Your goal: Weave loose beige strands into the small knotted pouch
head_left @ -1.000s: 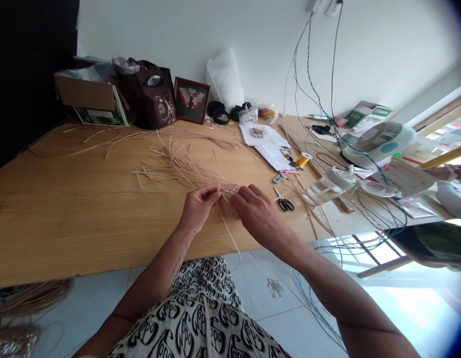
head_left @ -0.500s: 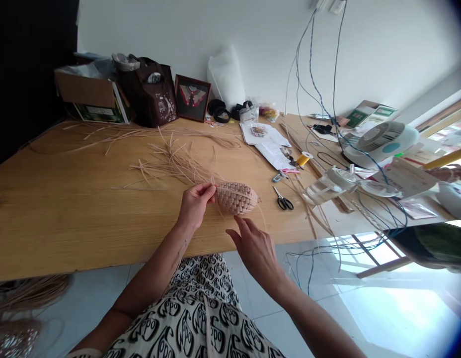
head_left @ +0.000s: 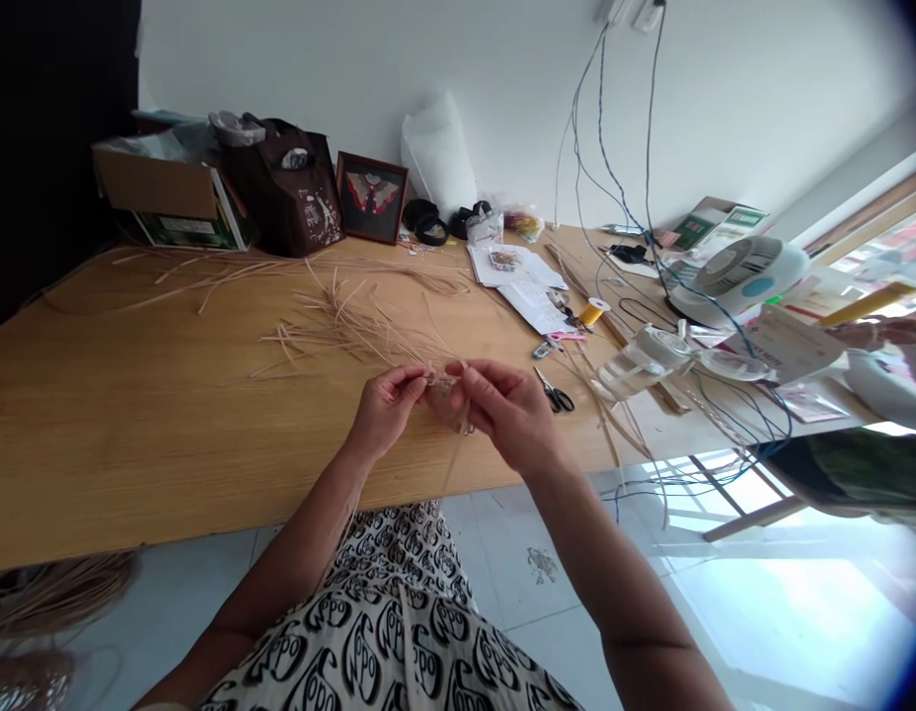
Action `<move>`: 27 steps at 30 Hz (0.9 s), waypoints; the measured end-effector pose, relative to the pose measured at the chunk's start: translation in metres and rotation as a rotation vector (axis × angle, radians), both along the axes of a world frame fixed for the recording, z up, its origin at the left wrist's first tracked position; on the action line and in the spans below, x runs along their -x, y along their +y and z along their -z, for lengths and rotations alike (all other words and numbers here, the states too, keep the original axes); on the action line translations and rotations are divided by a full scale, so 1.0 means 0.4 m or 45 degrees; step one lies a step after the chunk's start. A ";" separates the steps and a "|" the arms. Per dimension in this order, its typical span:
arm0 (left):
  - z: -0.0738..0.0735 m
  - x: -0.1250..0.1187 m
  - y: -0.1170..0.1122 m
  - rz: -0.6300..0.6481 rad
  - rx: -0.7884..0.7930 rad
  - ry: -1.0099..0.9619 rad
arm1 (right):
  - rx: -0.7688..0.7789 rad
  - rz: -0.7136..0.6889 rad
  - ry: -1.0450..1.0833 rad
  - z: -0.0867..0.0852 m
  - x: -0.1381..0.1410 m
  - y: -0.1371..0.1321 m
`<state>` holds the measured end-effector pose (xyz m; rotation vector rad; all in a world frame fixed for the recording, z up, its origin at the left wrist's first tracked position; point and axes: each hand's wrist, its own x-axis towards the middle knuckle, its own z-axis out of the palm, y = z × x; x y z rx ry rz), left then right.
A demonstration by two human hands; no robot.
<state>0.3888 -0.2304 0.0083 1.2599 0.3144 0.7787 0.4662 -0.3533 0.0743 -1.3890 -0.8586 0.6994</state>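
Note:
A small pinkish-beige woven piece (head_left: pixel 444 403) is between my two hands, mostly covered by the right one. My left hand (head_left: pixel 388 405) pinches its left end, where long loose strips (head_left: pixel 354 321) fan out over the tabletop. My right hand (head_left: pixel 509 405) is closed at the piece's upper right, thumb against fingers, with a thin strip (head_left: pixel 454 454) hanging from it toward the table edge. Just right of this hand lie black-handled scissors (head_left: pixel 556 395), partly hidden by it.
On the wooden table (head_left: pixel 169 425) stand a cardboard box (head_left: pixel 158 183), a dark bag (head_left: pixel 280 193) and a framed moth picture (head_left: pixel 370 197) at the back. Rightward are papers (head_left: pixel 528 296), a yellow spool (head_left: pixel 593 311), a clear container (head_left: pixel 643 363), a fan (head_left: pixel 739 281) and hanging cables (head_left: pixel 625 178).
My right hand has moved up from below the woven piece and closed at it, now covering much of it. My left hand keeps its pinch. The whole view has shifted slightly.

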 end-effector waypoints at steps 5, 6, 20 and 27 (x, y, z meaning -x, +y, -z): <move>0.012 -0.002 0.001 -0.017 -0.016 0.031 | 0.232 0.113 -0.339 -0.059 -0.080 0.033; 0.015 -0.005 0.002 -0.046 -0.011 0.042 | 0.302 0.137 -0.489 -0.069 -0.096 0.034; 0.014 -0.014 -0.006 -0.095 0.294 0.000 | 0.410 -0.194 -1.813 -0.075 -0.110 0.011; 0.011 -0.012 -0.016 -0.099 0.252 0.001 | 0.490 -0.535 -1.561 -0.104 -0.101 0.011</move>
